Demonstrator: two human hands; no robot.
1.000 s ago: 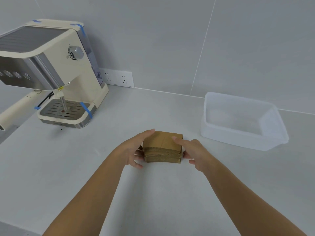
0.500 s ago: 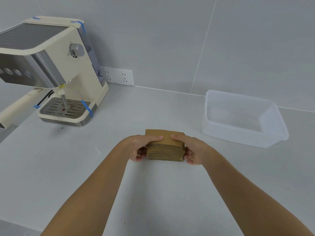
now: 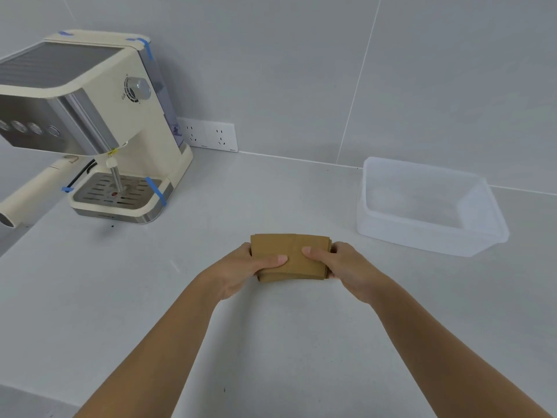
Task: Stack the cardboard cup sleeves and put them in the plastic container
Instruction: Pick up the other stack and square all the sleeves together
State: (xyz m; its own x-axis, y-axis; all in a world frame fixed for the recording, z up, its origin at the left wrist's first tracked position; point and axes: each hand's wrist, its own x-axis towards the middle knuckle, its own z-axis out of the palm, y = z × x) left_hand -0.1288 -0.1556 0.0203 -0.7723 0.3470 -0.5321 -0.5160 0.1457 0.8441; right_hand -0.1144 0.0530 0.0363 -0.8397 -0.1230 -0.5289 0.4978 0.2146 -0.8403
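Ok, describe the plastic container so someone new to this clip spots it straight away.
Start at the cream espresso machine on the grey counter's left and look across to the right, by the tiled wall. The plastic container stands there: a translucent, lidless rectangular tub, empty, unlike the brown sleeve stack.

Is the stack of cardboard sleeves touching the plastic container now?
Apart. In the head view, bare countertop shows between the stack of cardboard sleeves, held by the left hand and right hand, and the plastic container.

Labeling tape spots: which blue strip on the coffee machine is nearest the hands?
The strip on the drip tray's front right corner; the others sit on the top and left.
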